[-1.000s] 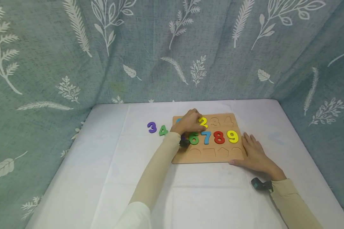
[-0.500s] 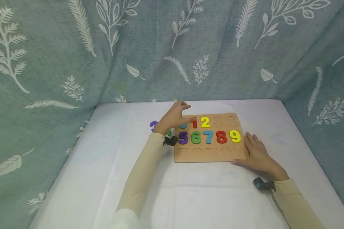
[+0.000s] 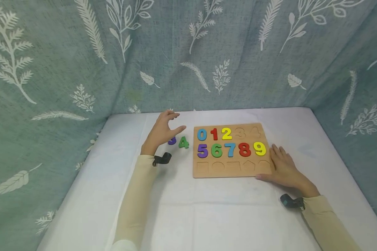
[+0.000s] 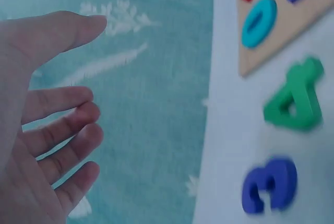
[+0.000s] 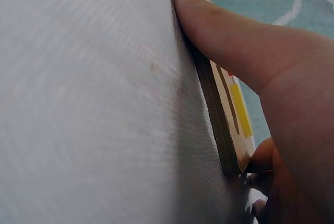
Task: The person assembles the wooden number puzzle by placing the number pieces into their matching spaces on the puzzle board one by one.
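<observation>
My left hand (image 3: 161, 133) is in the air over the purple number 3 (image 3: 172, 140), thumb and fingers spread apart, with nothing between them. It partly hides the 3 in the head view; the left wrist view shows the whole 3 (image 4: 269, 185) beside the green number 4 (image 4: 296, 98). Both lie on the white cloth, left of the wooden number puzzle board (image 3: 232, 170). My right hand (image 3: 286, 171) rests against the board's near right corner. Its fingers lie straight along the right edge, and the thumb (image 5: 224, 31) touches the front edge.
Coloured numbers such as the blue 0 (image 3: 202, 134), red 1 (image 3: 214, 134) and yellow 2 (image 3: 226, 134) sit in the board's top row, beside outlined 3 and 4 slots. Numbers 5 to 9 fill the middle row. A leaf-patterned curtain (image 3: 176, 69) hangs behind the table.
My left hand has let go of the yellow 2, which sits in the board, and has moved left off the board to above the loose 3. My right hand stays at the corner.
</observation>
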`<action>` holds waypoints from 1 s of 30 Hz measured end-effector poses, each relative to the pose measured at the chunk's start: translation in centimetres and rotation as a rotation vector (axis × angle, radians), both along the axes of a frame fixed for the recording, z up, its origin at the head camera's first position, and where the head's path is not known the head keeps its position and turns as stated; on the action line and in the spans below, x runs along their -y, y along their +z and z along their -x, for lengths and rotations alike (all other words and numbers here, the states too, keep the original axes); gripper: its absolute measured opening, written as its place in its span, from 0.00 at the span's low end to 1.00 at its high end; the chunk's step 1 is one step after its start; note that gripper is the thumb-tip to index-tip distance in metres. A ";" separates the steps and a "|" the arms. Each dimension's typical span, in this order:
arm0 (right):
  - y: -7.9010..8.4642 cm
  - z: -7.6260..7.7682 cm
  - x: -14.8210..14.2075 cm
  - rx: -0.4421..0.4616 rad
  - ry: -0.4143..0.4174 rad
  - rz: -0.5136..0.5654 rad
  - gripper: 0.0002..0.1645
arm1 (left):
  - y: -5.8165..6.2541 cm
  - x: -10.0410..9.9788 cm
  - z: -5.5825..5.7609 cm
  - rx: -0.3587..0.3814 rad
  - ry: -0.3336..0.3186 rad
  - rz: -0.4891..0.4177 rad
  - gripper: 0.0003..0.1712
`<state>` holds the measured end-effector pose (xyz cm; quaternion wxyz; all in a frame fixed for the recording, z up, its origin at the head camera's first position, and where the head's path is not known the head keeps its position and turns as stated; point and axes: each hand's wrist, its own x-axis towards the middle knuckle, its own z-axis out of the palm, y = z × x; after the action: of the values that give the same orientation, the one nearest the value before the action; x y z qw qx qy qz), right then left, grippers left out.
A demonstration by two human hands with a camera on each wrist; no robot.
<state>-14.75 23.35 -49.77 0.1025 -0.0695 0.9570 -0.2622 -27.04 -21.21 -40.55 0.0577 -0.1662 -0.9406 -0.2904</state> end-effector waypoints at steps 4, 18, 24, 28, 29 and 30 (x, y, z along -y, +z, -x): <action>0.1 0.0 -0.2 -0.009 0.010 0.011 0.83 | -0.9 2.2 -0.3 -0.010 0.029 -0.038 0.39; -0.1 0.0 -0.1 -0.003 0.005 0.005 0.83 | -5.5 6.5 -0.2 0.158 0.119 -0.068 0.44; 0.0 -0.2 -0.1 0.004 0.004 0.011 0.83 | -6.5 6.9 -0.1 0.183 0.105 -0.050 0.44; 0.1 -0.2 0.0 0.009 0.000 0.017 0.84 | -7.1 6.9 0.1 0.183 0.097 -0.057 0.44; 0.1 -0.2 0.0 0.008 0.000 0.017 0.84 | -7.2 6.9 0.2 0.183 0.096 -0.055 0.44; 0.1 -0.2 0.0 0.009 -0.001 0.016 0.84 | -7.4 6.8 0.3 0.184 0.096 -0.055 0.43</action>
<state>-14.51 23.36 -49.71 0.1060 -0.0689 0.9545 -0.2702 -27.29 -28.03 -47.91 -0.0106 -0.0921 -0.9405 -0.3270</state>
